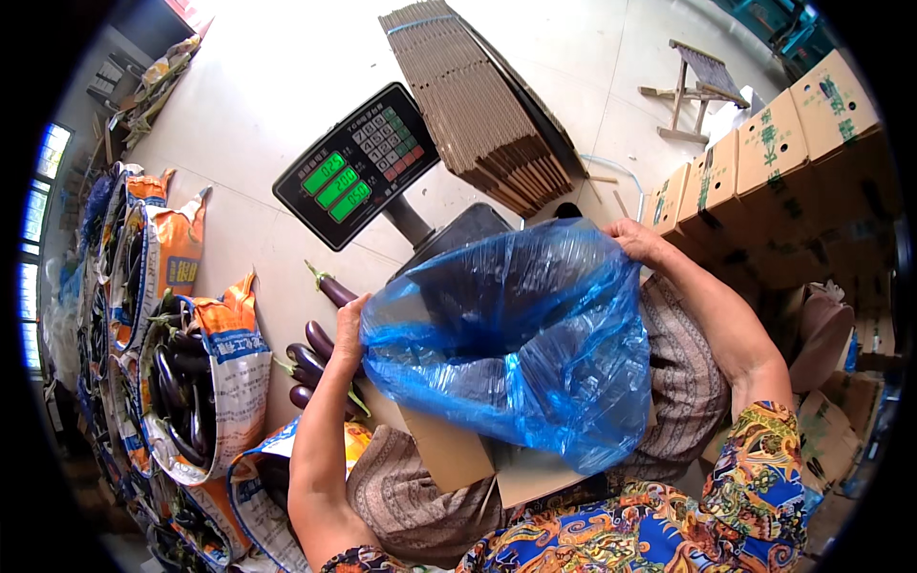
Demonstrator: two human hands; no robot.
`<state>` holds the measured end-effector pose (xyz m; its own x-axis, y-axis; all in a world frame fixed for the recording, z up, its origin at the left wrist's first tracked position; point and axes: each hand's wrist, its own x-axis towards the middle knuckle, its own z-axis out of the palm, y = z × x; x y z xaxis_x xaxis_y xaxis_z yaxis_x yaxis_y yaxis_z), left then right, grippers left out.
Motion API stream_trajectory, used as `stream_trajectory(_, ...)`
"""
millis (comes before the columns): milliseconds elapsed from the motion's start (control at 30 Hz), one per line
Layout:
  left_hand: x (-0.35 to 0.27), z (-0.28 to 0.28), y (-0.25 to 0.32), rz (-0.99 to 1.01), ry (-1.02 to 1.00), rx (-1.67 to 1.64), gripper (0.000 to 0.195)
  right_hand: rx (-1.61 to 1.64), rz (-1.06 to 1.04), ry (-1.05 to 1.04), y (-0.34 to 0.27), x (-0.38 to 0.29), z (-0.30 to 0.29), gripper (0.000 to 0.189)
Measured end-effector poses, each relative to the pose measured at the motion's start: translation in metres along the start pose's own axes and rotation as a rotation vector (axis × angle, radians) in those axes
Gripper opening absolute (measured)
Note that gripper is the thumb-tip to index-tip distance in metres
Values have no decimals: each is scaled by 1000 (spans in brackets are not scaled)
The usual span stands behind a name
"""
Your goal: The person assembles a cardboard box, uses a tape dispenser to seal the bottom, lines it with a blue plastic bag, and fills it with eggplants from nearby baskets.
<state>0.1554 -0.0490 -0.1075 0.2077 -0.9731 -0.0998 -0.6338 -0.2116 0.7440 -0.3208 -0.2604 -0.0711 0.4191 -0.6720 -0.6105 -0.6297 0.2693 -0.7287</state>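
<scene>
A translucent blue plastic bag is spread wide between both hands. My left hand grips its rim on the left, and my right hand grips the rim at the upper right. Below the bag, between my knees, the flaps of a cardboard box show; the bag hides most of that box. Several loose eggplants lie on the floor beside my left forearm. Another eggplant lies just beyond my left hand, partly covered by it.
A platform scale with a lit display stands ahead, its platform partly behind the bag. Beyond it leans a bundle of flattened cartons. Woven sacks of eggplants line the left. Printed cartons are stacked right, near a folding stool.
</scene>
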Motion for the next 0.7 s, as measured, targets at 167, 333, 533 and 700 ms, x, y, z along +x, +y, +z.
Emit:
stream_trajectory(167,-25,-35,-58,-103,-63,489,19,-1094,-40,161,-18,-35,-13,22)
stream_trajectory(333,-32,-74,72,-53,332,-66,16,-514,-409,367,-104,-131,-1,17)
stream_trajectory(533,-65,-30,213,270,-391,-8,66,-615,-710,-98,-109,-166,69,54)
stream_trajectory(700,-77,-16,212,140,-585,304,35,-1070,-548,-55,-119,-168,109,34)
